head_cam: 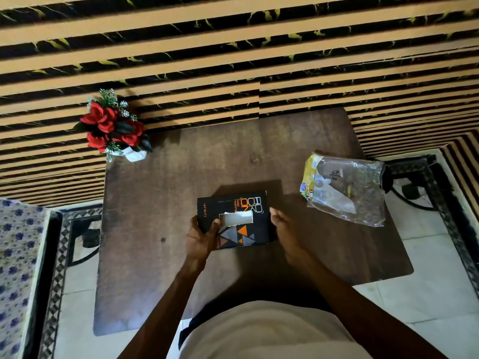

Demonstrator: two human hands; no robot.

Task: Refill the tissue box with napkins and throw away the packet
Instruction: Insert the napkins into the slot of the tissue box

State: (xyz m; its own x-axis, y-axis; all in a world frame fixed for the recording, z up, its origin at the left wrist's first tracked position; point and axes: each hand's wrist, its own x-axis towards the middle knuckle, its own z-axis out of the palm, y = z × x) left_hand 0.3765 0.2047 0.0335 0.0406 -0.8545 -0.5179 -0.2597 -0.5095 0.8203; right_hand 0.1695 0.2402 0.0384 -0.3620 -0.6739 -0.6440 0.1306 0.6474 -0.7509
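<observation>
Dark brown wood makes up the table (160,208), a low rectangular top seen from straight above, with pale floor tiles around it and a black and tan striped surface filling the far side of the view.

Near the middle of the table sits the tissue box (241,230), black with orange lettering and grey and orange triangles on its top face. A white napkin (236,219) sticks up through the slot in the top, folded over on itself. The left hand (201,235) grasps the box at its left edge, thumb on the top face touching the napkin's end, the other fingers wrapped under or behind the side. The right hand (283,229) is at the box's right edge with fingers curled loosely; whether it actually presses on the cardboard or only sits just beside it is hard to tell from this angle. Both forearms reach in from the bottom of the view, above a pale garment.

Well to the right of the box, close to the table's right edge, lies the packet (344,189), clear crinkled plastic with a yellow printed end, flattened and seemingly empty. At the far left corner stands a white pot of red artificial flowers (111,125). A floral cloth (15,268) in blue and cream covers something at the left border.
</observation>
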